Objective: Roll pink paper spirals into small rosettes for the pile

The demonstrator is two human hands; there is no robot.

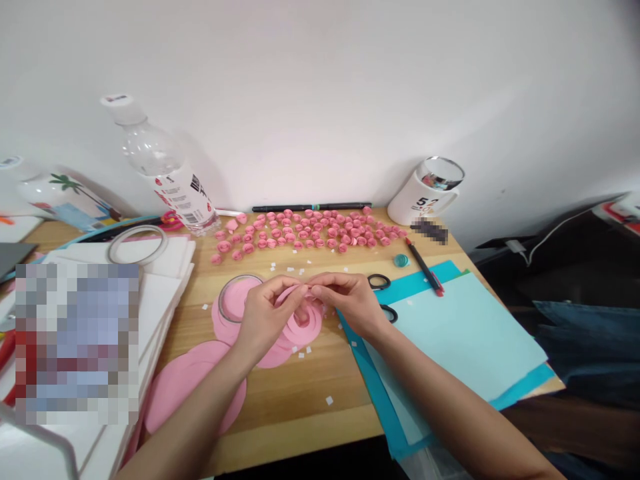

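My left hand (270,308) and my right hand (350,300) meet above the wooden table. Their fingertips pinch the end of a pink paper spiral (309,333), whose loops hang just under them. Below lie pink paper circles (275,358), and a tape roll (221,305) rests on the ones at left. Another pile of pink paper discs (193,383) is partly covered by my left forearm. Scissors (379,282) with black handles lie close to my right hand, their blades hidden. Many small rolled pink paper roses (303,233) are spread behind my hands.
A clear bottle (183,193) and a white mug (419,197) stand by the wall. Blue paper sheets (460,340) lie at right under a pen (425,267). White foam sheets (173,267) are stacked at left with a tape roll (137,227) on top. Small white scraps dot the table.
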